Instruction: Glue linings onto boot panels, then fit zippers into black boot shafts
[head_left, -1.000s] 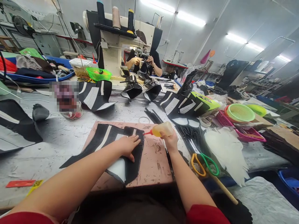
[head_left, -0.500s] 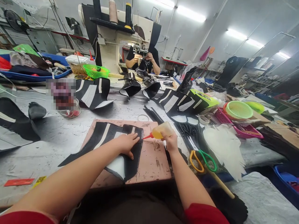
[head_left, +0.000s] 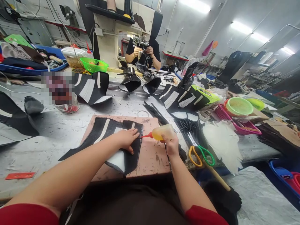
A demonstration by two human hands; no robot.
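Under my left hand (head_left: 127, 139) lies a black leather shoe-upper piece (head_left: 135, 156) with white strips and a white patch; the fingers are stretched out and press on it. My right hand (head_left: 172, 144) is wrapped round a squeeze glue bottle (head_left: 162, 132), translucent with yellowish liquid inside. The bottle is tipped sideways, and its red nozzle (head_left: 147, 135) meets the right edge of the leather piece near my left fingertips. Beneath the piece is a pinkish board (head_left: 152, 162) with dark smears.
Scissors (head_left: 197, 153) with orange and green handles lie right of the board, beside black strips (head_left: 156, 114). Farther off stand black boots (head_left: 129, 80), more cut uppers (head_left: 93, 89) and a pink basket (head_left: 246, 127). Across the table a person (head_left: 143, 53) works at a sewing machine (head_left: 117, 34).
The glue bottle's nozzle has shifted slightly down and left along the leather edge, with the bottle lying more level. My left hand stays on the piece. The camera view has tilted slightly downward.
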